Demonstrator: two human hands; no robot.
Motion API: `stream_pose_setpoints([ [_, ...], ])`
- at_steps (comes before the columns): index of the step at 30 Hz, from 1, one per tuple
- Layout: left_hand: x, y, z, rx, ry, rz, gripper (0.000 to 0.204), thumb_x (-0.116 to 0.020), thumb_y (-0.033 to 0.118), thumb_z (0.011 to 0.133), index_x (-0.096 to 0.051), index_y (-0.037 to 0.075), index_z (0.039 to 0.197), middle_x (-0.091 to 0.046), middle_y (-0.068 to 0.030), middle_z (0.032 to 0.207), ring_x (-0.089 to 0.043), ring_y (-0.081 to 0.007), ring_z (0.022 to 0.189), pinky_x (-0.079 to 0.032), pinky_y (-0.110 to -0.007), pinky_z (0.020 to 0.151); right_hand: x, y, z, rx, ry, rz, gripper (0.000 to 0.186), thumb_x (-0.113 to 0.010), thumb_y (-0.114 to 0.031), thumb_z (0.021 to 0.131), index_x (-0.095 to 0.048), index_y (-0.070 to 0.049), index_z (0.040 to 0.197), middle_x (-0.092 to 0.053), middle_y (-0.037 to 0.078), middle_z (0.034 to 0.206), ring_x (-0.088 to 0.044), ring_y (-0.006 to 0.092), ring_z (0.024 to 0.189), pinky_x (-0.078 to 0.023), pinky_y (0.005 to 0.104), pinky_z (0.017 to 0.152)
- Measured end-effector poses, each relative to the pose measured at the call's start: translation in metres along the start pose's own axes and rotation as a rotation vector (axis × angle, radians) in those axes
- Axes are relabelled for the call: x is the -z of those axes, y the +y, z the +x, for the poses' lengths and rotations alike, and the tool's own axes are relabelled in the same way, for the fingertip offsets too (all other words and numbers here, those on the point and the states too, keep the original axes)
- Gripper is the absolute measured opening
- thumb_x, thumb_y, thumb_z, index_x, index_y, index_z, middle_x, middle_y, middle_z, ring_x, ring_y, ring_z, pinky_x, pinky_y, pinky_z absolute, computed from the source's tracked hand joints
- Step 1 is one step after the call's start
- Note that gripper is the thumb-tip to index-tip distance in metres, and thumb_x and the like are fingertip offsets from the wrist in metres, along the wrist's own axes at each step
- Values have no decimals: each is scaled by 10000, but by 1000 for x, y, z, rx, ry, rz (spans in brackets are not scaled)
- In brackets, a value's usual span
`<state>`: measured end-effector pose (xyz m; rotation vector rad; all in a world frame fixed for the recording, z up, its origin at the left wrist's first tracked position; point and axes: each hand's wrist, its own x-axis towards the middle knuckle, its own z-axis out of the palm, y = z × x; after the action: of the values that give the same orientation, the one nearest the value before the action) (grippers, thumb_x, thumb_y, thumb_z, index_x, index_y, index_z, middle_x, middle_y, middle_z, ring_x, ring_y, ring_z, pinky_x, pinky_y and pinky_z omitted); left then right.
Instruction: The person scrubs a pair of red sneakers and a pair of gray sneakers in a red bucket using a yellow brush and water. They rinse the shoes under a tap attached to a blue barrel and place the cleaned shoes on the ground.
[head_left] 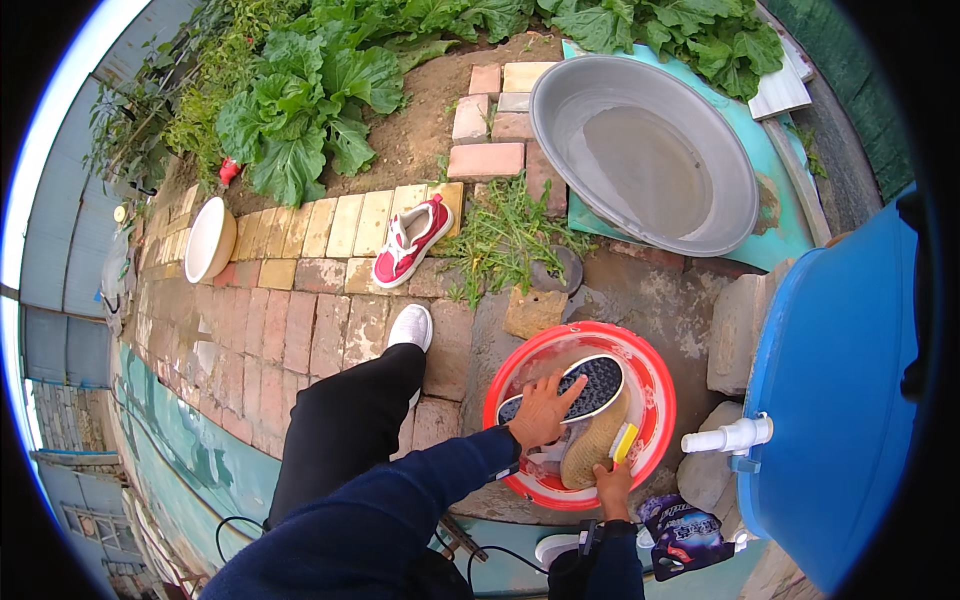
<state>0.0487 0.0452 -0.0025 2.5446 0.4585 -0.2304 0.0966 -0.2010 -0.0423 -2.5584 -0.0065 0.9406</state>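
Observation:
A red-rimmed basin [660, 400] holds cloudy water and footwear at lower centre. My left hand [543, 408] grips a shoe with a dark patterned top [598, 378], fingers spread over it. A tan sole [585, 460] lies beside it in the basin. At the basin's right side, my right hand [612, 488] holds a yellow and white brush [625, 440] against the tan sole.
A blue barrel [830, 380] with a white tap stands close right. A large grey tub [705, 180] is upper right. On the bricks are a red shoe [405, 250] and white bowl [210, 240]. A dark printed packet [680, 535] lies below the barrel; leafy plants grow behind.

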Motion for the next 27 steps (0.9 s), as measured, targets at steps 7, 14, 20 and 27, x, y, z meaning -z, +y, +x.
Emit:
stream_pose_setpoints([
  [7, -42, -16, -7, -16, 123, 254, 969, -751, 248, 774, -214, 252, 1581, -354, -227, 1511, -496, -389, 1199, -405, -567, 921, 9, -13, 2, -76, -81, 46, 784, -777, -229, 767, -357, 72, 1357, -607, 372, 1135, -601, 511, 1072, -479, 504, 962],
  [14, -51, -19, 7, 27, -8, 276, 822, -614, 201, 883, -194, 257, 1587, -338, -207, 1530, -519, -354, 1142, -425, -548, 837, -5, 1, 18, 73, -54, 56, 785, -805, -172, 735, -382, 75, 1349, -614, 350, 1137, -599, 506, 1080, -482, 499, 950],
  [20, -57, -19, 9, 36, 20, 276, 815, -624, 218, 885, -202, 274, 1580, -336, -195, 1514, -492, -378, 1169, -407, -604, 880, -4, -2, 20, -106, -139, -14, 704, -802, -221, 758, -416, 80, 1263, -620, 345, 1127, -595, 496, 1091, -477, 509, 951],
  [27, -16, -19, 20, 122, -207, 61, 984, -781, 265, 753, -231, 250, 1569, -379, -239, 1456, -482, -445, 1229, -405, -604, 978, 6, -15, -13, 19, -6, -2, 683, -697, -249, 869, -361, 34, 1391, -607, 342, 1173, -586, 480, 1124, -468, 504, 976],
])
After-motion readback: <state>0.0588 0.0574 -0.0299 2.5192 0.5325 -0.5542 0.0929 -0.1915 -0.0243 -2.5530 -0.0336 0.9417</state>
